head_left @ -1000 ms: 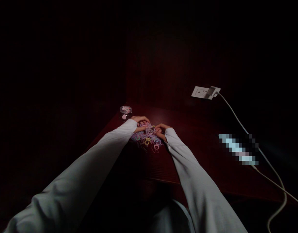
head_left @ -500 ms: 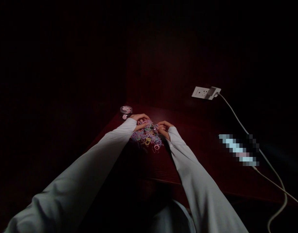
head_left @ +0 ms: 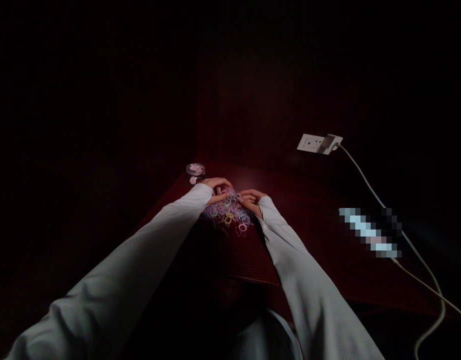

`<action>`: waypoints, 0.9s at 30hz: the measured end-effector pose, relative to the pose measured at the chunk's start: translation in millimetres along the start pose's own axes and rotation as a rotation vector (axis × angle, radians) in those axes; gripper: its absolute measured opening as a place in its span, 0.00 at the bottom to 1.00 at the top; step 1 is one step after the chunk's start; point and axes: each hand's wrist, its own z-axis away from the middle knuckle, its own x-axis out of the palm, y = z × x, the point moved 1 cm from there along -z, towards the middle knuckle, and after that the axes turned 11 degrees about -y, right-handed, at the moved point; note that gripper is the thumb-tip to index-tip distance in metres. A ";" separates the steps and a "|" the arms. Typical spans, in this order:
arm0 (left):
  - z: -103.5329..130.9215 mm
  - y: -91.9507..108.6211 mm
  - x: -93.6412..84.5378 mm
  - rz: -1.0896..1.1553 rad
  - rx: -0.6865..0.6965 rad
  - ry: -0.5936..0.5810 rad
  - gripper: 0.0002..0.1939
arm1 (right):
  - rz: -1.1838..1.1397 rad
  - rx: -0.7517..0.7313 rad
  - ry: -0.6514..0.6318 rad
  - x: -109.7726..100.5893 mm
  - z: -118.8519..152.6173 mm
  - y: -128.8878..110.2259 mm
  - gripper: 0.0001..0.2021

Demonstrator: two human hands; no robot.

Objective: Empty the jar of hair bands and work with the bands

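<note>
A loose heap of small pastel bands and rings (head_left: 224, 210) lies on the dark red table (head_left: 253, 255), with a yellow ring (head_left: 228, 218) and a pink ring (head_left: 243, 227) at its near edge. My left hand (head_left: 218, 188) curves round the far left side of the heap, its fingers closed on some of the pastel bands. From the right, my right hand (head_left: 252, 198) pinches at the same bunch, its fingertips close to those of my left hand. Which single pieces the fingers grip is too small to tell.
Behind my left wrist stands a clear round container (head_left: 195, 170) with pink pieces. A wall socket (head_left: 311, 143) holds a white plug with a cable (head_left: 369, 186) running down the right side. A blurred-out bright object (head_left: 365, 229) lies on the table at right.
My right hand has shifted slightly left, closer to my left hand. The bunch of bands between the fingers has changed shape.
</note>
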 end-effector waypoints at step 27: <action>-0.1 4.7 0.9 -0.193 0.056 -0.060 0.09 | 0.702 -0.081 -0.027 -14.2 -1.7 12.7 0.07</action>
